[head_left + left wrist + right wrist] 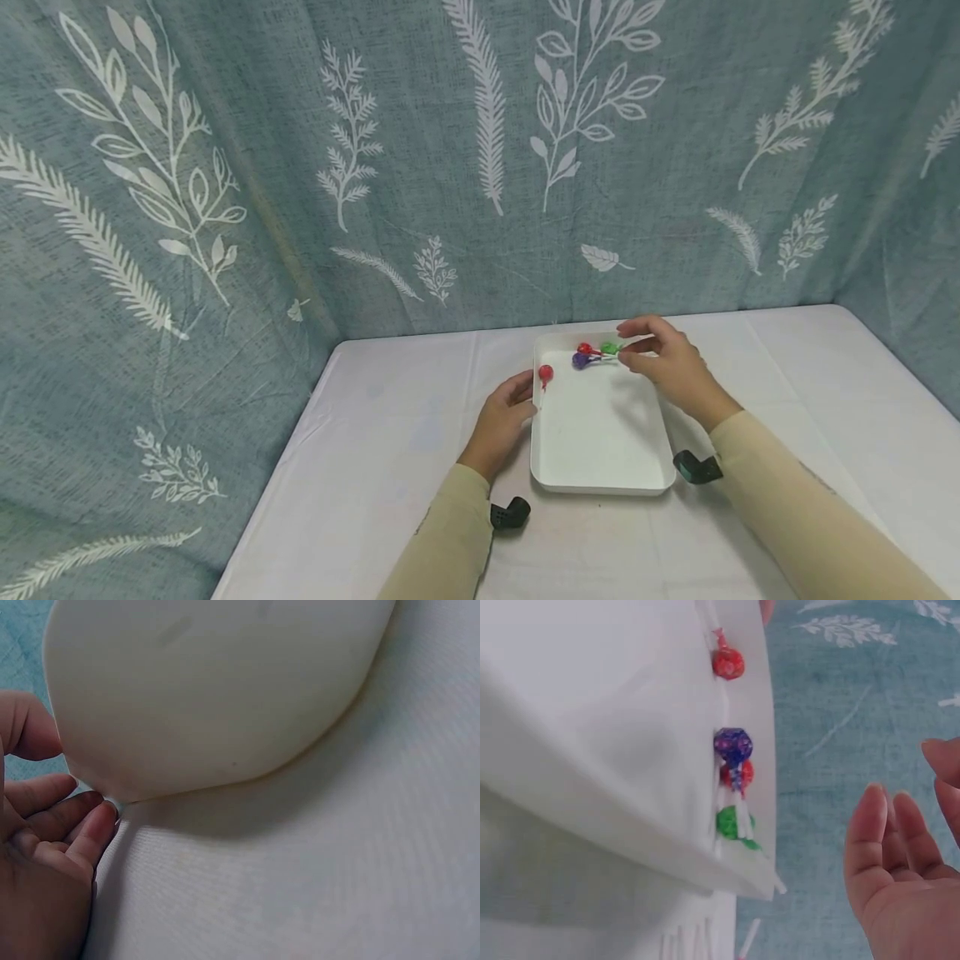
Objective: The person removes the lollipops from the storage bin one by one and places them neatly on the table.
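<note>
A white rectangular tray [607, 450] lies on the table with several wrapped lollipops in it. One red lollipop [546, 372] is by the left wall. At the far end, a red lollipop [585, 348], a purple lollipop [579, 361] and a green lollipop [609, 347] lie bunched together, sticks pointing right. My left hand [501, 421] holds the tray's left edge, thumb at the rim and fingers against the wall in the left wrist view. Over the far right corner, my right hand [671, 367] hovers beside the sticks, its fingers apart and holding nothing in the right wrist view [907, 877].
A white cloth covers the table [390, 467]. Behind and to the left hangs a blue-green curtain [420, 167] with white leaf prints. Black wrist devices [512, 513] are strapped at both sleeves.
</note>
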### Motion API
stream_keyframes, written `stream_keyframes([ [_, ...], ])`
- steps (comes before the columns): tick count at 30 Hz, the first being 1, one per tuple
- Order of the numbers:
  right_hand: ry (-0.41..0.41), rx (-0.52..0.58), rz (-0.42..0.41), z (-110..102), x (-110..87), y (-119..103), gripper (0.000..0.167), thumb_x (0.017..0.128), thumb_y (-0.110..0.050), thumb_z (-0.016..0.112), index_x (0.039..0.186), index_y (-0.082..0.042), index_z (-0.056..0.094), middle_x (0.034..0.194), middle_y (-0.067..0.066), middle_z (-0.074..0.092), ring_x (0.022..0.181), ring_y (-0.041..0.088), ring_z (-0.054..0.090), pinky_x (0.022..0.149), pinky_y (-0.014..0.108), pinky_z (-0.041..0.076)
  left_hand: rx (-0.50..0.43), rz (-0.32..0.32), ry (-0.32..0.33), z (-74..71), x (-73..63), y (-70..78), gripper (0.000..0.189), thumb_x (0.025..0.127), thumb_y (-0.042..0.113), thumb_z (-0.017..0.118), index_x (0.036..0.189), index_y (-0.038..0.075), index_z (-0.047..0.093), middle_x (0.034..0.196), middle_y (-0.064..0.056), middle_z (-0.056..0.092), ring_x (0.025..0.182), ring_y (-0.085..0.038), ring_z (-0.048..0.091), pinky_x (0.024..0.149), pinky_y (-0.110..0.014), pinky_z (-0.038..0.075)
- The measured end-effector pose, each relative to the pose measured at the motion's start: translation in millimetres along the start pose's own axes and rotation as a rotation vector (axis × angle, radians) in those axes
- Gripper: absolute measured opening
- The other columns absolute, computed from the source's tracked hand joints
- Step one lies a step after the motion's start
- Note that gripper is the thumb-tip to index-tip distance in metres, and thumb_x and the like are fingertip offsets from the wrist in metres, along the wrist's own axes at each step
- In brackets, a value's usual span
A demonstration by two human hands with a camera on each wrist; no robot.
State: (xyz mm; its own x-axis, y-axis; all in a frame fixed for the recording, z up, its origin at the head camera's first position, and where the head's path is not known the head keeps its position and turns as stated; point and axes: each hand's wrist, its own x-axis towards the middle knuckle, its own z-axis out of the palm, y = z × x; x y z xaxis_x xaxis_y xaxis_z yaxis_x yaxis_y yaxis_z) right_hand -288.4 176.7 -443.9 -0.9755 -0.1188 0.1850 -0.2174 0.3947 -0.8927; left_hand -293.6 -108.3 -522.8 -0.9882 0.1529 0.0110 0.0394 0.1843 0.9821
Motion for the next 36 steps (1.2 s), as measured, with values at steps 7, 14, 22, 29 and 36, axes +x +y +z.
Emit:
stream_keyframes([
  [7,-0.009,0.017,-0.015,6,5.5,-9,0.04,0.106,-0.017,0.071,0.143,-0.007,0.06,0.144,0.015,0.06,0.128,0.034,0.061,0.1,0.054,0.052,0.007,-0.008,0.006,0.2,-0.2,0.2,0.065,0.092,0.008,0.061,0.157,0.01,0.058,0.152,-0.004,0.063,0.142,-0.027,0.056,0.12,-0.054,0.041],
  [14,-0.03,0.057,-0.033,21,14.9,-15,0.04,0.106,-0.014,0.07,0.143,-0.005,0.06,0.143,0.016,0.06,0.124,0.033,0.061,0.102,0.052,0.054,-0.007,0.004,0.004,0.8,-1.5,-0.6,0.065,0.092,0.007,0.06,0.156,0.009,0.058,0.152,-0.006,0.063,0.142,-0.028,0.057,0.12,-0.053,0.042],
  [22,-0.039,0.07,-0.046,43,24.6,-17,0.036,0.107,-0.012,0.07,0.141,-0.004,0.062,0.142,0.018,0.06,0.118,0.032,0.064,0.101,0.049,0.056,0.003,-0.002,0.008,1.3,-3.3,-0.3,0.064,0.093,0.009,0.061,0.157,0.011,0.058,0.151,-0.004,0.063,0.142,-0.027,0.056,0.119,-0.054,0.041],
  [29,-0.051,0.077,-0.051,66,30.8,-18,0.036,0.103,-0.008,0.072,0.137,-0.001,0.064,0.138,0.019,0.062,0.112,0.033,0.066,0.094,0.045,0.058,-0.014,-0.007,0.0,-0.5,-5.4,1.3,0.064,0.093,0.009,0.063,0.157,0.011,0.058,0.152,-0.004,0.063,0.142,-0.026,0.056,0.12,-0.054,0.041],
  [36,-0.06,0.061,-0.028,81,36.1,-15,0.036,0.102,-0.007,0.072,0.137,0.001,0.064,0.135,0.019,0.064,0.116,0.036,0.065,0.098,0.048,0.057,-0.04,0.007,-0.025,-2.4,-6.9,1.3,0.063,0.095,0.008,0.062,0.157,0.008,0.057,0.153,-0.007,0.061,0.142,-0.028,0.056,0.12,-0.053,0.041],
])
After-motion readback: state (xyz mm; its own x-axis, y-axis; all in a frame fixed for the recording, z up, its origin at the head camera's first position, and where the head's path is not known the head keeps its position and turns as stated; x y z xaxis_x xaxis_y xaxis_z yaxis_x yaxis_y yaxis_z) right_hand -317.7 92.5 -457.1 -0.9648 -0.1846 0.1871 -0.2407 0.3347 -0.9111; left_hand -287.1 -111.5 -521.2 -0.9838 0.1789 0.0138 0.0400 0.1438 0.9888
